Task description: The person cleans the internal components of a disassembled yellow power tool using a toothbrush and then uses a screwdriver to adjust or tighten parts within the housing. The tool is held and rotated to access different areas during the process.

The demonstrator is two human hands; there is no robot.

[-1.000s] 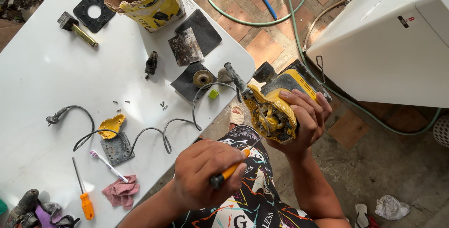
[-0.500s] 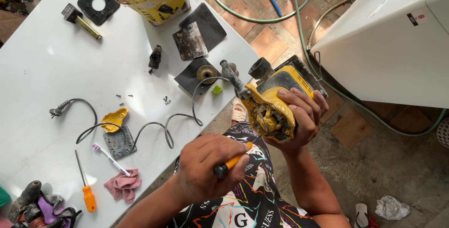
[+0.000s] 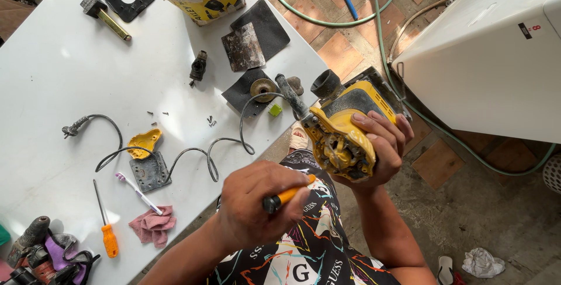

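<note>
Screwdriver (image 3: 106, 226) with an orange handle lay spare at the counter (image 3: 52, 86) edge, beside a pink rag (image 3: 153, 225). Left hand (image 3: 257, 200) had its grip closed round another orange-handled screwdriver (image 3: 287, 194), tip toward the yellow sander (image 3: 345, 133). Right hand (image 3: 380, 145) clutched that sander, held up off the counter over the lap, its black cord (image 3: 234, 139) trailing back across the counter.
</note>
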